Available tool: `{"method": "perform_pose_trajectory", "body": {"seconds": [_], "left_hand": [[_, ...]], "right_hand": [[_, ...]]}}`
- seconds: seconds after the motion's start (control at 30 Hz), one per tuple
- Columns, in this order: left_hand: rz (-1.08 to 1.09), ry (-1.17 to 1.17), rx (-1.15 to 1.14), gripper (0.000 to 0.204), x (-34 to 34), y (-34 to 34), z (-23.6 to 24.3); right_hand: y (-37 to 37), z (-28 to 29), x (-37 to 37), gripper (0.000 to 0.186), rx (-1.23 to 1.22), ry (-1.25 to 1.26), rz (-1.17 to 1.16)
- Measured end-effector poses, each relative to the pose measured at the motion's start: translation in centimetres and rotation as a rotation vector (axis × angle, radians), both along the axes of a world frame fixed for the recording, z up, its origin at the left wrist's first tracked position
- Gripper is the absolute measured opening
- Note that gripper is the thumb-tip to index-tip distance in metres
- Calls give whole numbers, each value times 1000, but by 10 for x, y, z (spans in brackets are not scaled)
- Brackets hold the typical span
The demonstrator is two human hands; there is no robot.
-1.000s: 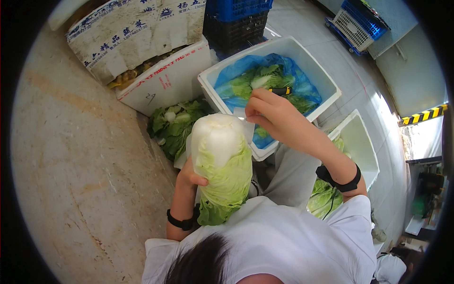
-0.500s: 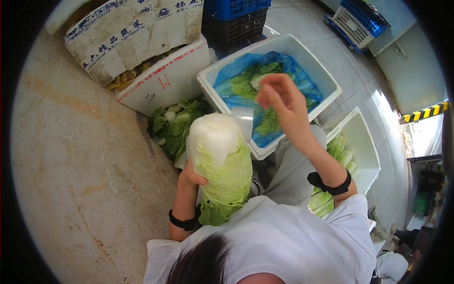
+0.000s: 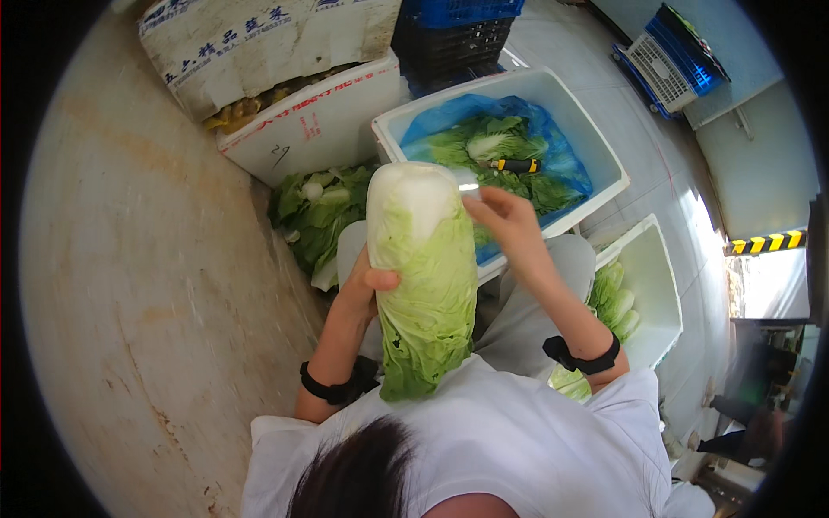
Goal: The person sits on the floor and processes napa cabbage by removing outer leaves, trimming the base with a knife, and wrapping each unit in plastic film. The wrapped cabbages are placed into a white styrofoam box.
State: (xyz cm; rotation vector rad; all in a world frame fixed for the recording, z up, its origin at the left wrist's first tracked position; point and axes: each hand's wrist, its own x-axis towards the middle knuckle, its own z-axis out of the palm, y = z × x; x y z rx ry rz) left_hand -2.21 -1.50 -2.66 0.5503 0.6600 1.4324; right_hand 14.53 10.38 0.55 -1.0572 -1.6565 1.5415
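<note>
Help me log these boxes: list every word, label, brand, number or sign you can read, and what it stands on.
I can't copy wording, only locate it:
Blue printed characters and digits: dirty white panel, upper left.
Red printed line: white box below it.
Small red block: same box, too small to read.
Dark handwritten number: same box.
Cabbage: no lettering visible.

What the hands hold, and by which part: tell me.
The left hand grips the cabbage by its left side, about midway along. The right hand is at the clear film beside its upper right; whether it pinches that cannot be told.
</note>
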Motion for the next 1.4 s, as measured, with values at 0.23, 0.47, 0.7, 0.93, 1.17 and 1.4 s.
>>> {"method": "perform_pose_trajectory", "body": {"seconds": [0.23,0.47,0.7,0.93,1.17,1.4], "left_hand": [[81,101,-134,81,-9,2,20],[53,101,-150,71,2,12,9],[101,103,-158,78,3,8,-1],[78,165,-200,76,6,11,-3],[78,166,-190,71,4,12,-8],[23,79,-177,64,4,12,-10]], "right_hand": [[5,60,40,23,194,-151,196],[-18,89,14,27,472,-364,459],[-18,83,-2,31,552,-421,428],[-18,79,-8,33,553,-528,470],[-10,82,-9,41,377,-605,487],[16,79,2,44,249,-700,592]]}}
